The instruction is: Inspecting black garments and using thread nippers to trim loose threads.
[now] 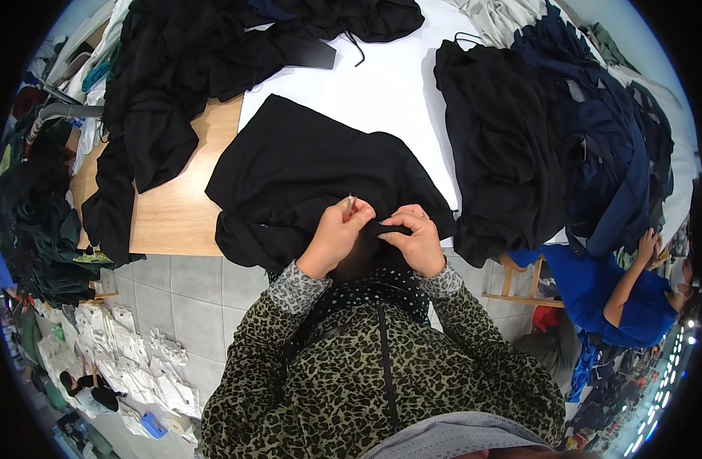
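Note:
A black garment [305, 161] lies spread at the table's front edge, its near part bunched and hanging over toward me. My left hand [337, 236] is closed at this near edge, around a small slim object [350, 205] with a shiny tip. The fingers cover most of that object, so its kind is unclear. Just to the right, my right hand [416, 239] pinches a fold of the black cloth between thumb and fingers. The two hands are close together, fingertips almost meeting over the cloth.
Black garments [160, 92] are heaped on the table's far left. To the right lie a black stack [504, 145] and a navy pile [603, 145]. A person in blue [611, 287] works at right beside a wooden stool [519, 283]. White bundles [129, 359] cover floor at lower left.

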Motion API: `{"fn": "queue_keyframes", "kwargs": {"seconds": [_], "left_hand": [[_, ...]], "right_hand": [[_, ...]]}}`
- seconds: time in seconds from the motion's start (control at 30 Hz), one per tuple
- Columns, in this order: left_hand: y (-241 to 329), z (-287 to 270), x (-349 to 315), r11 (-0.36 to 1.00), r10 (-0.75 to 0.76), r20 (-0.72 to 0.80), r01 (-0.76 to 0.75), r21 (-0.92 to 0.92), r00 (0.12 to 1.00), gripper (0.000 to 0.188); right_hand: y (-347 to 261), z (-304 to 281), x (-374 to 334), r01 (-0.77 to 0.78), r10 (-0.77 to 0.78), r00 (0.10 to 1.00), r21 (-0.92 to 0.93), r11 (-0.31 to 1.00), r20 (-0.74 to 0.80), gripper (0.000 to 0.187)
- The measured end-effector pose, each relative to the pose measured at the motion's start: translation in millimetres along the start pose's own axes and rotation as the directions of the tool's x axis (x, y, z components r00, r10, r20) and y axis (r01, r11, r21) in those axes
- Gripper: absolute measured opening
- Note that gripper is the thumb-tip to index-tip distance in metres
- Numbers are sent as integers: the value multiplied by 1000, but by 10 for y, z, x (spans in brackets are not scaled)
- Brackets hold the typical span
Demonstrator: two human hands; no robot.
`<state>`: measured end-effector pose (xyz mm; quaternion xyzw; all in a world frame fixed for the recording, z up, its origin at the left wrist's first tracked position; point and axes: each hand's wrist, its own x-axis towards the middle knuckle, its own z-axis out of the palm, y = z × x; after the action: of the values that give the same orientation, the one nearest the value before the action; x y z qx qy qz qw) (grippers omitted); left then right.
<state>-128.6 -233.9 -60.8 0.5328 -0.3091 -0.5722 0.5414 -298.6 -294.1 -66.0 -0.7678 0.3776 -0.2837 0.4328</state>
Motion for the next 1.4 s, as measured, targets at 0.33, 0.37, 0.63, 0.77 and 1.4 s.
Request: {"fn": "queue_keyframes", "kwargs": {"seconds": [0.33, 0.37, 0.63, 0.77, 1.4], "left_hand": [[387, -296, -186, 793, 150, 253, -269, 547, 956, 47], [425, -297, -184, 793, 149, 252, -268, 547, 956, 47], [486, -211, -117, 634, 46, 361, -306, 710, 932, 41], [513, -182, -111, 633, 8, 363, -286, 719, 932, 41], [505, -167, -98, 758, 30, 254, -188, 624, 967, 33]], "right_hand": [[89, -54, 29, -326, 281, 944, 346, 880, 174, 19], [91, -48, 34, -326, 281, 944, 346, 880, 175, 19], [-43, -98, 55, -62, 58, 995, 42, 997, 86, 19], [-135, -126, 62, 8, -5, 996, -27, 1000, 84, 18], [-111, -157, 77, 23, -22, 998, -24, 999, 64, 20]]}}
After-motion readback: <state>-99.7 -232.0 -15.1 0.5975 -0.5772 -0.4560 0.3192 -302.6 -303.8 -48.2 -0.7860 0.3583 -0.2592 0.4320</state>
